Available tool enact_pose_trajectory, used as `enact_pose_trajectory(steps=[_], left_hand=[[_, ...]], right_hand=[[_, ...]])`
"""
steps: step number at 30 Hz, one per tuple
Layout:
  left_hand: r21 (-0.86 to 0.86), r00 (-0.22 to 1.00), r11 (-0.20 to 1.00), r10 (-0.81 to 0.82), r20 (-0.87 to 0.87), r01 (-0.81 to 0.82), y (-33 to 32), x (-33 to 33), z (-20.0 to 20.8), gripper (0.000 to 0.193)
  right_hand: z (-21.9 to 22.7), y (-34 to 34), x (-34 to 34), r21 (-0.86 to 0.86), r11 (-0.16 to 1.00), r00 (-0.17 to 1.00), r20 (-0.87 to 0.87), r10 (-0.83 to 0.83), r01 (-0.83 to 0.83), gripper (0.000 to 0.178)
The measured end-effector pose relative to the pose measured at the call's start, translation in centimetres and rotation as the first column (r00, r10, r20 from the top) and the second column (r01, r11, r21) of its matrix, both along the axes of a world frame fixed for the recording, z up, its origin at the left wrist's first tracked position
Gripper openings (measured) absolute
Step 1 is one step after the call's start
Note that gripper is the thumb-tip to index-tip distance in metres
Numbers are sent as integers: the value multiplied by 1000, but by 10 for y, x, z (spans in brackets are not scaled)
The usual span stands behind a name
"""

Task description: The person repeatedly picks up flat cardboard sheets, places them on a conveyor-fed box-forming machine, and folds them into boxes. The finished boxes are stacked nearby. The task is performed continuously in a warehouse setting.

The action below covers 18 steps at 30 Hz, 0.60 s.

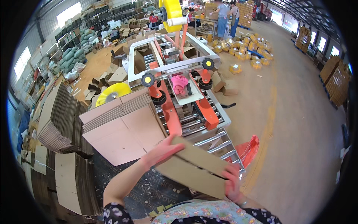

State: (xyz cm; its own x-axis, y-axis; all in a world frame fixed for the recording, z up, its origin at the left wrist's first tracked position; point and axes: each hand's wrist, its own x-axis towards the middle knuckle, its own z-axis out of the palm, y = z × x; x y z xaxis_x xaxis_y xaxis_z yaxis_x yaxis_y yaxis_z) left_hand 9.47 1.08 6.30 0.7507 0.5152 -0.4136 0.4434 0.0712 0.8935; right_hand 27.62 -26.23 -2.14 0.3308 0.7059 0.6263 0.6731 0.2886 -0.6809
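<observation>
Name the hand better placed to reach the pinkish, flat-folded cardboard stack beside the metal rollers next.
Likely the left hand: it's beside that stack; the right hand is farther, across the tan rectangular cardboard carton.

Can't see the whole yellow tape wheel [173,13] at the top middle, cut off by the edge. Can't see the low part of the other yellow roll [113,92], left of the middle, hidden behind the flat boxes [125,130]. Can't make out each finger of the right hand [232,182] on the brown cardboard [190,177], too blurry. Can't see all of the flowery apron [209,212] at the bottom. Can't read the tiny labels on the yellow parcels [242,48], upper right.
</observation>
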Motion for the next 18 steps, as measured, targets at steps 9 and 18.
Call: enact_pose_trajectory(steps=[9, 18], left_hand=[[983, 925, -33, -346, 160, -183, 22, 151, -44, 27], [954, 960, 269, 275, 57, -134, 64, -96, -113, 18]], right_hand=[[-40, 142, 27, 67, 902, 865, 262, -428, 426, 29], [41, 329, -114, 137, 942, 866, 451, 215, -305, 45]])
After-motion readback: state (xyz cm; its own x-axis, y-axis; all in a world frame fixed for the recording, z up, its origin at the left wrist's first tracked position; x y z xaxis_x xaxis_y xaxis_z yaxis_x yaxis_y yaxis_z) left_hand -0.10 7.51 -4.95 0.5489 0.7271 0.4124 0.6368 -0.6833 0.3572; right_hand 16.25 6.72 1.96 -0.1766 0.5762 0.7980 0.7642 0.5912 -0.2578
